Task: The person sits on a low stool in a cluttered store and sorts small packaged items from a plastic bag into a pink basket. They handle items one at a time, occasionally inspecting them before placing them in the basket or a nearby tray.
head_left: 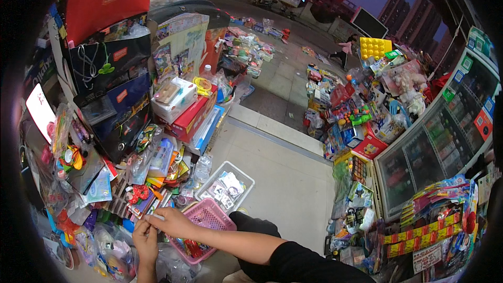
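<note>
At the lower left of the head view, my left hand (145, 237) and my right hand (169, 220) meet, fingertips together, around a small whitish item (157, 217). Its kind is not clear, as the fingers cover most of it. Just right of and below the hands is a pink plastic basket (226, 220) holding small packets, partly behind my right forearm. Beyond it stands a white plastic tray (247, 192) with small white packaged items. A red polka-dot bow (138, 194) lies on a pile of goods just above the hands.
Bagged toys (110, 249) crowd the lower left. A red box (192, 114) bears a tissue box (174, 100). A step (275, 127) crosses the doorway. At right, a glass-door fridge (428, 145) stands behind piled goods. Outside, a person (344, 51) is near more goods.
</note>
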### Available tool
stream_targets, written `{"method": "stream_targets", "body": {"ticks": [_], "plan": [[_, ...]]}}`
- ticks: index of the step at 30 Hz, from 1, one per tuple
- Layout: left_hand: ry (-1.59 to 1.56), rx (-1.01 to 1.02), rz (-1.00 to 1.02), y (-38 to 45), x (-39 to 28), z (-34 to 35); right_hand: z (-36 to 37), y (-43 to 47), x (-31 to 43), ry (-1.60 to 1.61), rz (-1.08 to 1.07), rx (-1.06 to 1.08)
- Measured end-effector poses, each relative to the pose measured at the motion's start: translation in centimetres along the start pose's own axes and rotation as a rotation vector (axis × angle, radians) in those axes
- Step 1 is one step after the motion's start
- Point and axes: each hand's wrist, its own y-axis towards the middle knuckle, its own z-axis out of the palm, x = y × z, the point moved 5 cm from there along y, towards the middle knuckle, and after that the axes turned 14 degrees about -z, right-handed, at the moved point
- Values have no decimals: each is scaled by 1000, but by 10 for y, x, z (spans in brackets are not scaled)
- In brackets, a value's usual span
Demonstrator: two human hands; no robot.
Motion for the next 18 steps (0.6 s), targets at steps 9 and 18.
{"method": "stream_targets", "body": {"ticks": [9, 18], "plan": [[-6, -33, 19, -1, -8, -1, 4, 1, -9, 98, -40, -95], [32, -34, 71, -1, -11, -2, 5, 2, -16, 81, -30, -78]]}}
